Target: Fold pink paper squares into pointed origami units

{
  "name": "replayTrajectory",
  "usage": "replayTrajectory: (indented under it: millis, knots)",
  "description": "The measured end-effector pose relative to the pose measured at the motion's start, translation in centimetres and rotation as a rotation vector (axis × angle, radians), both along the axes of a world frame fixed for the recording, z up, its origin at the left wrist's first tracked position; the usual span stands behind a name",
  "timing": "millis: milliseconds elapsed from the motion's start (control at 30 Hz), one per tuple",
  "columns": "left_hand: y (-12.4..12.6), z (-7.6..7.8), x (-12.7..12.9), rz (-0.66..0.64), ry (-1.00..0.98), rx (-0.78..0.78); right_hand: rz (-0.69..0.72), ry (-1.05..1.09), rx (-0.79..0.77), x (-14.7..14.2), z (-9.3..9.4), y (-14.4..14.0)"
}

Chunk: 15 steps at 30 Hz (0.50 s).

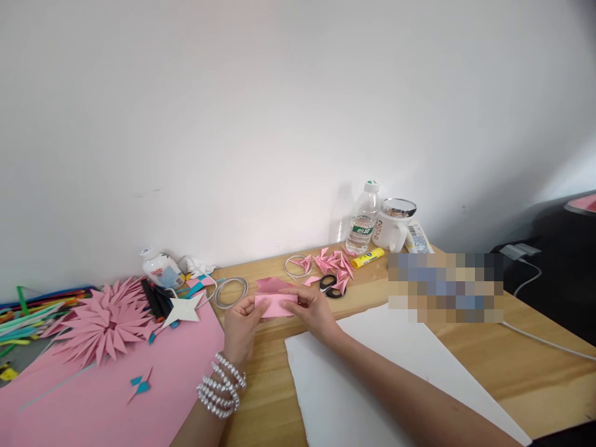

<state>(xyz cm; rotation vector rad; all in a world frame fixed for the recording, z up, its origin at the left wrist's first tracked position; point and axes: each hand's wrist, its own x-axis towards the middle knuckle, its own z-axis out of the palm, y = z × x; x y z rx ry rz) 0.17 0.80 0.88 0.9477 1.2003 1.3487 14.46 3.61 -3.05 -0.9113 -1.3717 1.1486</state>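
Observation:
Both hands hold a folded piece of pink paper (275, 305) above the wooden table. My left hand (243, 326) pinches its left end, thumb on the near face; a pearl bracelet (221, 386) is wound round that wrist. At the right end, my right hand (315, 310) grips the paper between thumb and fingers. An upper flap of the paper stands up behind the folded strip. Just beyond the right hand lie black-handled scissors (328, 284) and several folded pink paper pieces (333, 262). A coiled cable (231, 292) lies behind the left hand.
To the left, a spiky pink paper flower (110, 323) and a white paper star (184, 310) rest on pink sheets (186, 372). A white sheet (354, 379) lies under my right forearm. A water bottle (364, 220), mug (393, 226) and yellow glue stick (367, 258) are near the wall.

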Motion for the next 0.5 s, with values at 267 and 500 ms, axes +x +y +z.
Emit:
replayTrajectory:
  millis: [267,500]
  knots:
    - [-0.04,0.09,0.02,-0.011,-0.006,-0.003,-0.004,0.041,-0.026,-0.02,0.67,-0.27]
    - [0.07,0.07,-0.02,-0.01,-0.014,0.001,0.0,0.05,-0.06,-0.05,0.98,-0.36]
